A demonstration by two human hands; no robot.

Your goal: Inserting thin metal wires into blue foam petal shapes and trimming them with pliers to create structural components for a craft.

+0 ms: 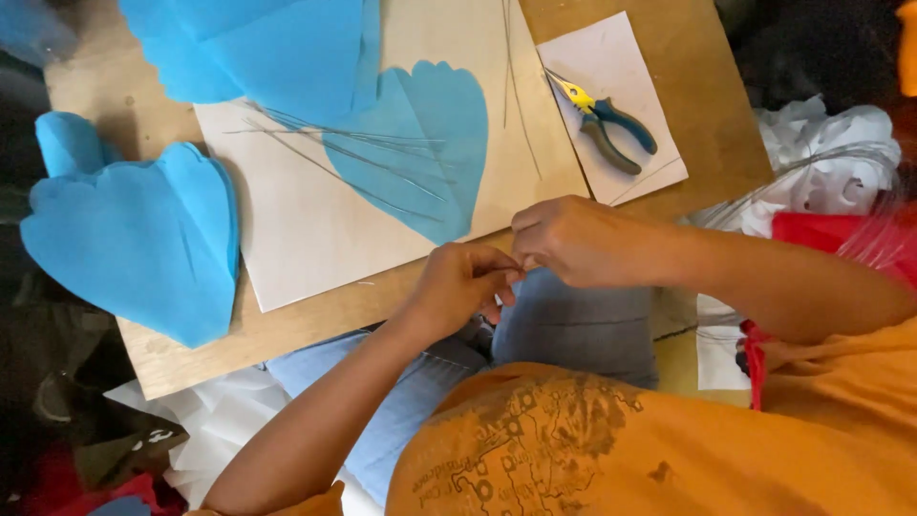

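My left hand (460,285) and my right hand (571,241) meet at the near edge of the wooden board (315,320), above my lap. Both pinch with their fingertips at the same spot, on what looks like a thin wire, too fine to see well. Just beyond them a blue petal-shaped paper (425,143) lies on a pale sheet (296,229), with several thin grey wires (353,158) across it. A pair of pliers (607,119) with blue handles and a yellow joint rests on a small white card (621,67) at the back right.
A stack of blue paper petals (143,244) hangs over the board's left edge, and more blue paper (258,48) lies at the back. White crumpled paper (821,153), a bundle of wires and red material (831,234) sit at the right. White paper lies on the floor at the lower left.
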